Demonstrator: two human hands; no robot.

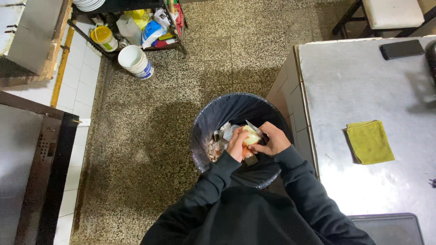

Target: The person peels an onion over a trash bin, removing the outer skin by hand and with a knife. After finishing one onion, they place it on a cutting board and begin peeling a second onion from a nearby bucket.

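left hand (236,144) clamped on pale onion (251,135) | right hand (271,139) gripping knife (252,127) at onion's 1 o'clock | above black-lined bin (204,131) | yellow cloth (370,141) on tabletop (363,81), 3 o'clock

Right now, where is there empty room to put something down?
The shiny metal counter is bare between the folded yellow-green cloth and the black phone. The speckled floor left of the black-lined bin is open. The shelf is crowded.
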